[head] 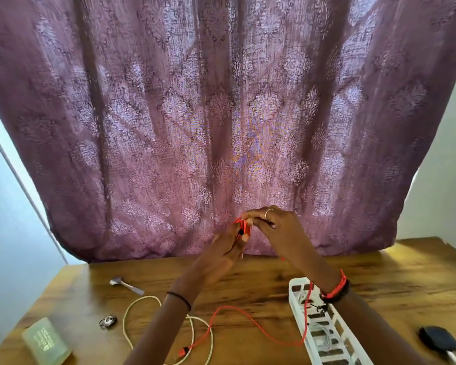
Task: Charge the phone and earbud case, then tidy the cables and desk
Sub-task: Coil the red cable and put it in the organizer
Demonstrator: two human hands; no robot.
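Both hands are raised above the far side of the wooden desk (248,283), in front of the curtain. My left hand (225,250) grips a small coil of the red cable (244,227). My right hand (271,222) pinches the same coil from the right. The loose red cable (232,309) runs down across the desk and ends in a plug (182,351) near the front. A cream cable (140,309) lies looped on the desk by my left forearm. A black earbud case (438,341) sits at the right with a white plug in it.
A white slotted tray (296,293) holding pale cables stands under my right forearm. A metal spoon (125,284), a small metal clip (107,321) and a pale green packet (46,342) lie on the left. A purple patterned curtain (221,114) hangs behind the desk.
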